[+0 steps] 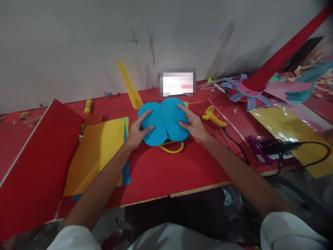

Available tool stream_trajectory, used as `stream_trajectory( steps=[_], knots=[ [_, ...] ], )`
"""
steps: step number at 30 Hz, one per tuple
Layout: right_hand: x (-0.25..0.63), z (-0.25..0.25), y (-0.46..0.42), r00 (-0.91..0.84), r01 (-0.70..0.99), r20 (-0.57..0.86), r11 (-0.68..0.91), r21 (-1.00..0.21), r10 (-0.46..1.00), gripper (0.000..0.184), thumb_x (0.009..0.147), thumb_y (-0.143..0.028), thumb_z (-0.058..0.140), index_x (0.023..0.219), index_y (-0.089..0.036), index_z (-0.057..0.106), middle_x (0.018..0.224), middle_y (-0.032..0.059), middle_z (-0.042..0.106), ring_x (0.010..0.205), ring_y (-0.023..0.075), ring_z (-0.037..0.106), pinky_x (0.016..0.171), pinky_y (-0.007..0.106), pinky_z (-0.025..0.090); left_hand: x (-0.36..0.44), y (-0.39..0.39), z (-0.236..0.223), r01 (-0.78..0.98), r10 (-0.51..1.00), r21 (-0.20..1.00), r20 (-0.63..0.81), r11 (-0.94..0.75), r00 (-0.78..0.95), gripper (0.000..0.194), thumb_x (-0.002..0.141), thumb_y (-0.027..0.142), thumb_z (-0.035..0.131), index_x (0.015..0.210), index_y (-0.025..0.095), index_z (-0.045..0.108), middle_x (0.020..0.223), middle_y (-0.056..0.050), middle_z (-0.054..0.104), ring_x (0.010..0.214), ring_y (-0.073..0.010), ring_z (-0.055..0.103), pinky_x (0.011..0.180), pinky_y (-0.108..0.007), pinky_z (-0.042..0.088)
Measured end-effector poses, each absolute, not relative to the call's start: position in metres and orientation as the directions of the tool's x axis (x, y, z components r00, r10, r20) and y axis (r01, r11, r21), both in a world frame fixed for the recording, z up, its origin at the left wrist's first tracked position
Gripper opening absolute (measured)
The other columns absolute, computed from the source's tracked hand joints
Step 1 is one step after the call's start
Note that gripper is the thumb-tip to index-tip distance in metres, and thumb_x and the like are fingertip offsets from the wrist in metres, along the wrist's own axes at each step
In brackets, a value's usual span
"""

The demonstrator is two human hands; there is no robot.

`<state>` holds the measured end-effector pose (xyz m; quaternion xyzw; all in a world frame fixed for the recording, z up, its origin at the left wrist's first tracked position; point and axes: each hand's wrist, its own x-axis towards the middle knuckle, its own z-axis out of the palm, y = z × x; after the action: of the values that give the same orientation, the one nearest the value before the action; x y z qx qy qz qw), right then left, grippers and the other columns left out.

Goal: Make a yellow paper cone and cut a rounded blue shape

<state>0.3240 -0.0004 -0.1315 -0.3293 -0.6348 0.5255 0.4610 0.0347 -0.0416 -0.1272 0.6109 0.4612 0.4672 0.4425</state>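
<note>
A blue paper cutout (153, 121) with rounded lobes is held up over the red table, and a fold or slit runs down its middle. My left hand (137, 131) grips its left edge, with thumb and forefinger on the front face. On the opposite edge, my right hand (195, 125) holds it the same way; the fingers behind the paper are hidden. Just below the cutout shows a yellow loop handle (173, 149), perhaps of scissors, its other end covered. A yellow glue gun (214, 117) lies to the right of my right hand.
Coloured paper sheets (99, 149) lie left, beside a tilted red board (39, 163). Behind are a glue stick (88, 106), a yellow paper cone (130, 86) and a blurred screen (178, 83). A purple extension socket (260, 147), cables and a red cone (286, 52) occupy the right.
</note>
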Motion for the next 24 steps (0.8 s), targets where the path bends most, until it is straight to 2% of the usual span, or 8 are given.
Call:
stream_trajectory(
  steps=[9,13,16,20,24],
  knots=[
    [0.324,-0.135,0.001,-0.365,-0.102,0.270,0.250,-0.963,0.891,0.086,0.087,-0.059,0.081,0.163,-0.033,0.051,0.167,0.0049,0.053,0.153,0.0331,0.052,0.132,0.057,0.035,0.035,-0.042,-0.126,0.197,0.970,0.959,0.169,-0.202,0.174,0.085,0.093,0.055,0.077,0.166,0.029,0.042,0.173,-0.013,0.043,0.151,-0.0390,0.054,0.113,-0.056,0.060],
    [0.324,-0.138,0.002,-0.332,-0.015,0.294,0.307,-0.952,0.896,0.081,0.089,-0.057,0.080,0.161,-0.031,0.054,0.167,0.0049,0.053,0.153,0.0342,0.052,0.131,0.056,0.037,0.037,-0.041,-0.128,0.216,0.972,0.951,0.199,-0.222,0.122,0.083,0.092,0.054,0.078,0.164,0.029,0.045,0.169,-0.014,0.048,0.145,-0.0385,0.059,0.109,-0.054,0.063],
    [0.322,-0.138,-0.001,-0.304,0.070,0.342,0.379,-0.923,0.889,0.070,0.094,-0.052,0.074,0.158,-0.033,0.057,0.167,0.0031,0.054,0.154,0.0349,0.051,0.129,0.056,0.040,0.040,-0.041,-0.128,0.278,0.962,0.921,0.259,-0.273,0.086,0.081,0.093,0.055,0.077,0.163,0.030,0.045,0.169,-0.014,0.047,0.147,-0.0379,0.057,0.111,-0.054,0.061],
    [0.315,-0.131,-0.014,-0.308,0.138,0.402,0.459,-0.878,0.862,0.062,0.096,-0.039,0.069,0.157,-0.034,0.058,0.164,0.0022,0.056,0.157,0.0340,0.047,0.133,0.057,0.035,0.049,-0.046,-0.123,0.364,0.938,0.864,0.326,-0.347,0.120,0.091,0.096,0.060,0.072,0.170,0.035,0.026,0.178,-0.013,0.031,0.159,-0.0388,0.042,0.120,-0.056,0.052],
    [0.308,-0.126,-0.026,-0.363,0.157,0.409,0.487,-0.859,0.837,0.059,0.098,-0.029,0.061,0.157,-0.035,0.059,0.162,0.0008,0.059,0.155,0.0307,0.050,0.133,0.056,0.035,0.066,-0.061,-0.115,0.422,0.900,0.795,0.400,-0.435,0.175,0.102,0.098,0.063,0.067,0.174,0.038,0.004,0.185,-0.009,0.008,0.170,-0.0364,0.014,0.134,-0.056,0.033]
  ],
)
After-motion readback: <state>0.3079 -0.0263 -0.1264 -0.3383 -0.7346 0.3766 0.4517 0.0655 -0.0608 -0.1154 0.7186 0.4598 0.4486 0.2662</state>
